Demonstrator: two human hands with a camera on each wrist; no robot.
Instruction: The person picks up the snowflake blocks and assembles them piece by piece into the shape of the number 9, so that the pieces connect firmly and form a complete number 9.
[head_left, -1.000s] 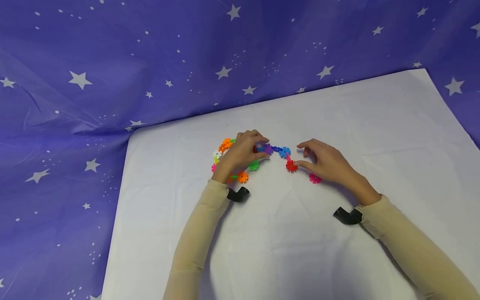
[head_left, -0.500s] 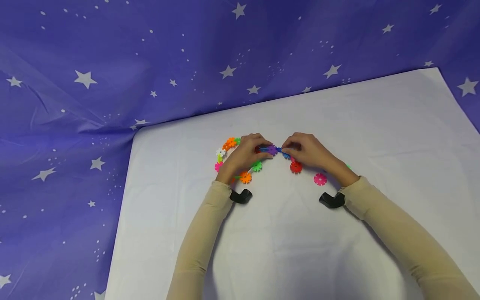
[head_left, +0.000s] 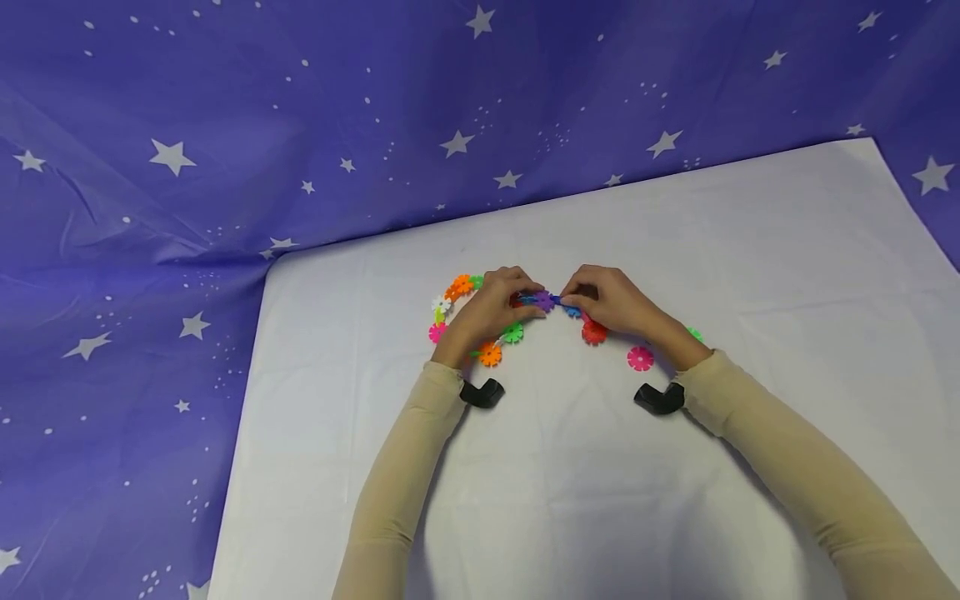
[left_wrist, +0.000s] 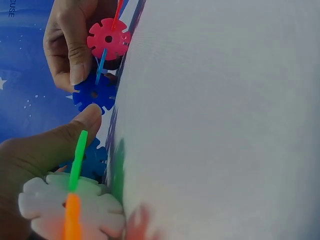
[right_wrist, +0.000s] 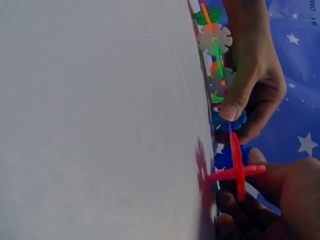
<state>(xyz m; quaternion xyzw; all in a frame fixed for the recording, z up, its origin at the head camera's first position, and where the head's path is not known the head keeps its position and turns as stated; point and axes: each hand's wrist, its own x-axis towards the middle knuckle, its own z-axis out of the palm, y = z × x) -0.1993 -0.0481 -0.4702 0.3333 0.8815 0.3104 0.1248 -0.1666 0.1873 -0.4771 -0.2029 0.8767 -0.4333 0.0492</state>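
Observation:
A chain of notched, flower-shaped plastic linking discs runs between two hands. The left hand point(head_left: 495, 308) pinches it by a blue disc point(right_wrist: 239, 121), beside a purple disc point(head_left: 545, 301). Facing it, the right hand point(head_left: 615, 302) pinches a dark blue disc point(left_wrist: 95, 95) between thumb and fingers. A light blue disc point(head_left: 572, 312) and a red disc point(head_left: 594, 333) hang on at the right hand's side. From under the left hand the chain curves round through a white disc point(head_left: 441, 304), an orange disc point(head_left: 491, 354) and a green disc point(head_left: 513, 332).
A pink disc point(head_left: 641, 359) lies near the right wrist, and a green disc point(head_left: 694, 334) shows partly behind that forearm. White cloth point(head_left: 525, 500) covers the table. A purple star-patterned curtain point(head_left: 375, 108) hangs behind. Black curved pieces point(head_left: 482, 393) sit at both cuffs.
The right hand has moved left from beside the red disc and closed its fingers on the chain near the left hand. The left hand keeps its hold almost unmoved.

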